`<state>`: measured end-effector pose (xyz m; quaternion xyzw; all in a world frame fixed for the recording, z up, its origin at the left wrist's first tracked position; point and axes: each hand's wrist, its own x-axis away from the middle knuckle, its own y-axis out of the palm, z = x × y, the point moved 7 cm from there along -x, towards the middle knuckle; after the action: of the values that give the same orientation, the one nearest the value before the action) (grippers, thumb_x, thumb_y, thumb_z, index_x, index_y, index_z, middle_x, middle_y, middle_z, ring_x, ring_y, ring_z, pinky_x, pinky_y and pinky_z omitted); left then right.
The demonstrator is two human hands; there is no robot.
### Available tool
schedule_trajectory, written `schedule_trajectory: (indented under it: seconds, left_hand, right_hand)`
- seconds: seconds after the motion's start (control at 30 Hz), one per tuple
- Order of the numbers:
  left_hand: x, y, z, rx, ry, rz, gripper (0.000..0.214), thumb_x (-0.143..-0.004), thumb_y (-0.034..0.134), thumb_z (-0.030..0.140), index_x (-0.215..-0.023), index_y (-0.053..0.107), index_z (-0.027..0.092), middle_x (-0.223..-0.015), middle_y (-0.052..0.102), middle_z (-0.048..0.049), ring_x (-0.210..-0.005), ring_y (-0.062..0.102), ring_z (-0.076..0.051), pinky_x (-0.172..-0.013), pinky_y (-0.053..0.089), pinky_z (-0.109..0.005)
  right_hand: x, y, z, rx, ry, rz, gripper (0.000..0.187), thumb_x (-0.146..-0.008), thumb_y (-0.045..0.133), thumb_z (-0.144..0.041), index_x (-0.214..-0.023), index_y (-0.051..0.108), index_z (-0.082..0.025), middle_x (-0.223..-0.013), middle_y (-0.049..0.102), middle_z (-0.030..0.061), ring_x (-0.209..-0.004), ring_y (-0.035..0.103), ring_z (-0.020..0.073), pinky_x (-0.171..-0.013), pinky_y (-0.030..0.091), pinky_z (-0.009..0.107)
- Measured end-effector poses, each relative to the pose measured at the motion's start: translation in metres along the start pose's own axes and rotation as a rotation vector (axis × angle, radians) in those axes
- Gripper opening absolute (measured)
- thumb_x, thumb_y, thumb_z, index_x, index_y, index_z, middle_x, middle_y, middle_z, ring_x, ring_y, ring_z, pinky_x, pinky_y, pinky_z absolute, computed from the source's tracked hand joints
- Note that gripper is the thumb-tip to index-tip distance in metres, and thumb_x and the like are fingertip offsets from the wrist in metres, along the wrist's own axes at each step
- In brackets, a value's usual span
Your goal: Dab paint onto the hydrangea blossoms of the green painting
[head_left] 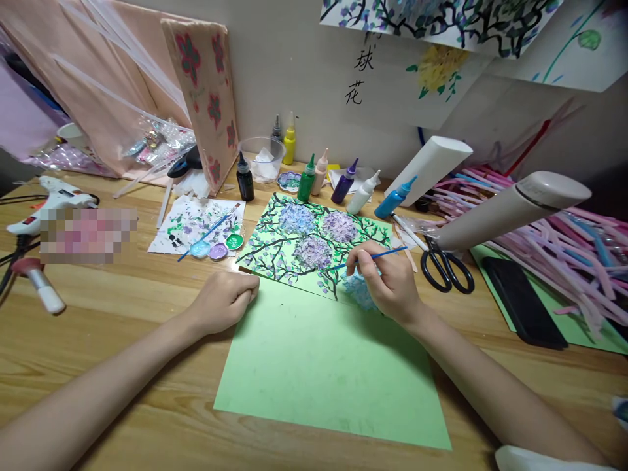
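Observation:
My right hand (385, 278) pinches a thin blue paintbrush (397, 250), its tip over the painting (275, 252) near a purple flower cluster. The painting shows blue and purple flower heads among dark branches and green leaves. Part of a blue flower head (360, 291) shows under my right hand. My left hand (226, 301) rests closed by the painting's lower left corner; whether its fingers hold anything is hidden. A plain light green sheet (324, 366) lies below the painting, towards me. Small paint lids, one of them green (234, 242), sit on a paint-stained tissue (196, 222) with another blue brush (209, 232).
Several paint bottles, among them a green one (307, 180) and a blue one (395, 198), line the back. Black-handled scissors (447, 269), a black phone (523, 301) and pink pipe cleaners (554, 248) are on the right. A glue gun (49, 199) lies at left.

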<state>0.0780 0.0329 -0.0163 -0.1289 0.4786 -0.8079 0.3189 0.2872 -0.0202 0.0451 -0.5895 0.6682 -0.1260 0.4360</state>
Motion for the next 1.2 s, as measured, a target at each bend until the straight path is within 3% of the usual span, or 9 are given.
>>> schedule_trajectory:
  seconds: [0.17,0.4,0.5,0.67,0.83,1.0,1.2]
  left_hand:
    - [-0.001,0.0,0.0,-0.005,-0.006,-0.001,0.017,-0.069,0.032,0.012,-0.054,0.038,0.017,-0.05,0.041,0.0027,-0.049,0.038,-0.01,-0.052,0.024,-0.023]
    - [0.0,0.001,0.001,0.014,-0.018,-0.019,0.017,-0.07,0.033,0.013,-0.055,0.041,0.018,-0.05,0.044,0.0019,-0.049,0.04,-0.011,-0.052,0.026,-0.023]
    - [0.001,0.002,0.003,0.0,-0.006,-0.029,0.017,-0.07,0.034,0.013,-0.056,0.043,0.018,-0.052,0.047,0.0008,-0.052,0.043,-0.012,-0.055,0.028,-0.023]
    - [0.003,0.005,0.004,-0.047,0.007,-0.052,0.017,-0.07,0.037,0.013,-0.057,0.047,0.017,-0.055,0.051,0.0,-0.054,0.046,-0.013,-0.055,0.03,-0.024]
    - [0.006,0.007,0.004,-0.112,0.02,-0.054,0.017,-0.071,0.04,0.013,-0.06,0.051,0.018,-0.061,0.057,-0.0014,-0.058,0.049,-0.015,-0.055,0.031,-0.026]
    - [0.007,0.006,0.006,-0.135,0.045,-0.04,0.016,-0.072,0.041,0.015,-0.063,0.054,0.018,-0.062,0.059,-0.0021,-0.059,0.051,-0.016,-0.053,0.03,-0.027]
    - [0.006,0.005,0.007,-0.153,0.048,-0.033,0.017,-0.072,0.042,0.015,-0.063,0.056,0.019,-0.062,0.061,-0.0017,-0.057,0.052,-0.016,-0.051,0.028,-0.028]
  right_hand:
    - [0.001,-0.001,-0.002,-0.005,-0.004,-0.013,0.029,-0.092,0.033,-0.022,-0.07,0.052,-0.018,-0.063,0.054,0.0003,-0.057,0.049,0.0109,-0.058,0.037,0.026]
    - [-0.007,-0.009,-0.018,-0.206,0.008,0.119,0.025,-0.092,0.034,-0.025,-0.08,0.055,-0.02,-0.071,0.057,0.0014,-0.065,0.053,0.0127,-0.061,0.04,0.028]
    - [-0.026,0.012,-0.039,-0.239,-0.024,-0.01,0.021,-0.092,0.035,-0.024,-0.088,0.055,-0.021,-0.08,0.059,0.0021,-0.074,0.055,0.0137,-0.068,0.042,0.028]
    - [-0.057,0.064,-0.077,-0.212,-0.151,-0.276,0.02,-0.091,0.035,-0.021,-0.094,0.055,-0.019,-0.088,0.061,0.0037,-0.081,0.056,0.0144,-0.07,0.043,0.027]
    - [-0.069,0.102,-0.088,-0.169,-0.167,-0.398,0.023,-0.091,0.035,-0.022,-0.096,0.057,-0.019,-0.091,0.063,0.0046,-0.086,0.057,0.0164,-0.076,0.041,0.029]
    - [-0.068,0.114,-0.084,-0.168,-0.143,-0.445,0.023,-0.089,0.036,-0.019,-0.094,0.058,-0.02,-0.091,0.063,0.0044,-0.084,0.057,0.0167,-0.073,0.041,0.029]
    - [-0.07,0.11,-0.079,-0.151,-0.117,-0.426,0.02,-0.084,0.04,-0.015,-0.094,0.056,-0.019,-0.09,0.062,0.0037,-0.08,0.056,0.0161,-0.07,0.041,0.028]
